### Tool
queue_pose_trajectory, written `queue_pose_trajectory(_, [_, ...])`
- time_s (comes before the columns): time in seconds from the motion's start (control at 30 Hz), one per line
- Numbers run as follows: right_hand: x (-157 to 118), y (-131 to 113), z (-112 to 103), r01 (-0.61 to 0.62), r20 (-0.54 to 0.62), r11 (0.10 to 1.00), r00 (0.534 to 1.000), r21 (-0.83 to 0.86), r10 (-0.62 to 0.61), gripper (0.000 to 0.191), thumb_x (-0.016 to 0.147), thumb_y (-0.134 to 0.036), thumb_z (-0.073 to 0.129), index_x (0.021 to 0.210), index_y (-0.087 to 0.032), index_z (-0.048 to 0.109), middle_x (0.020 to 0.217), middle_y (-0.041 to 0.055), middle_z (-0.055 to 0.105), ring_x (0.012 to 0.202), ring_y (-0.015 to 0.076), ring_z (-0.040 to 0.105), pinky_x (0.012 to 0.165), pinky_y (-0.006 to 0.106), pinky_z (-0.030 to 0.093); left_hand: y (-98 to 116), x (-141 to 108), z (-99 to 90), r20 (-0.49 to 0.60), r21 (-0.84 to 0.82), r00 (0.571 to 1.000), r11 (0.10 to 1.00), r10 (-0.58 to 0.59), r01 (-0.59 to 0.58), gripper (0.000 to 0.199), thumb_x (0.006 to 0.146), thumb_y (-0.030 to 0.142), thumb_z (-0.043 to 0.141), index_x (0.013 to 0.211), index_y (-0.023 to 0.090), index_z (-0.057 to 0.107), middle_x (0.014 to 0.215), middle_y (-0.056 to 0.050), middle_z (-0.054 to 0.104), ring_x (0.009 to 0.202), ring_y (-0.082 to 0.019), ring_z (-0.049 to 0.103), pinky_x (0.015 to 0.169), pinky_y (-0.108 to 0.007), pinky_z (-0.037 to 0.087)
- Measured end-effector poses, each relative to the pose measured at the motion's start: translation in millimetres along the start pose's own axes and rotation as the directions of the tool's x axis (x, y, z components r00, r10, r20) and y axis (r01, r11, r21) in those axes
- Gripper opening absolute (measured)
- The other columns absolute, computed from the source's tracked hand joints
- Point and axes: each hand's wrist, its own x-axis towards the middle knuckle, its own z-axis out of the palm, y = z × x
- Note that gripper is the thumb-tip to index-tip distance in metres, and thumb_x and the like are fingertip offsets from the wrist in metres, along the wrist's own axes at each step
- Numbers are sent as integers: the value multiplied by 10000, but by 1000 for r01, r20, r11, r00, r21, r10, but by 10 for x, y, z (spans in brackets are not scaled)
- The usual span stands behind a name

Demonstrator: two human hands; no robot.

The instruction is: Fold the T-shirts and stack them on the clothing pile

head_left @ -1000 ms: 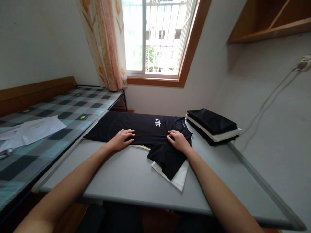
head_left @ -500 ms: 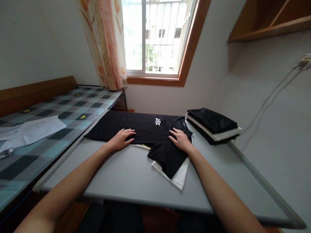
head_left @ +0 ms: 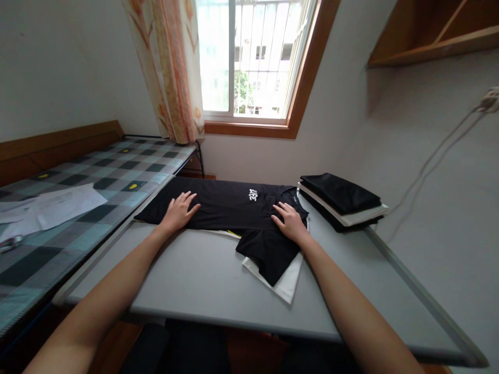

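Observation:
A black T-shirt point(head_left: 226, 200) with white lettering lies flat across the table, its collar to the right and one sleeve hanging toward the near side. Under that sleeve a white cloth point(head_left: 286, 283) sticks out. My left hand point(head_left: 180, 211) rests on the shirt's left part, fingers spread. On the right, my right hand point(head_left: 289, 221) lies flat near the collar, above the sleeve, its fingers apart. Neither hand grips anything.
A stack of folded black and white clothes point(head_left: 341, 197) sits at the table's back right. The grey table point(head_left: 195, 280) borders a bed point(head_left: 97, 166) with papers point(head_left: 58, 208) on its left. Beyond are a curtain point(head_left: 171, 78) and a window.
My left hand has slid left along the shirt, toward its hem end. My right hand has stayed near the collar.

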Motion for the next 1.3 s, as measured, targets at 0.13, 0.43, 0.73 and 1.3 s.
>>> queue_pose_trajectory(0.13, [-13,-7,-37,-110,19,991,994,-78,112,554,967,-451,417,1436,-165,486,1518,153,404,1428,308,309,1141,462,289,-267,34,-28,-20,81,963,959,-269,270,700,962,575,250,1525,162,295,1583,-147,269,1471,-355,170,1134,-635,177])
queue_pose_trajectory(0.43, [-5,113,2,-199,138,973,967,-119,214,637,956,-579,338,1473,-218,435,1554,151,339,1425,336,310,1139,522,256,-464,39,17,87,126,900,901,-428,416,818,884,693,269,1490,158,391,1559,-198,294,1415,-483,224,1072,-702,191])
queue_pose_trajectory(0.73, [-4,218,2,-174,79,982,981,-77,180,577,941,-539,409,1404,-216,523,1494,137,442,1396,330,355,1121,508,291,-421,8,-11,50,104,894,893,-444,438,762,863,684,363,1424,185,490,1529,-201,357,1398,-501,238,1052,-709,211])
queue_pose_trajectory(1.3, [-28,-41,-170,193,-57,915,981,353,-185,286,905,-395,538,790,-201,713,988,87,666,926,214,630,895,372,494,267,-141,-191,190,-584,849,752,493,-306,335,752,514,712,895,213,750,913,-42,637,830,-174,610,747,-281,481])
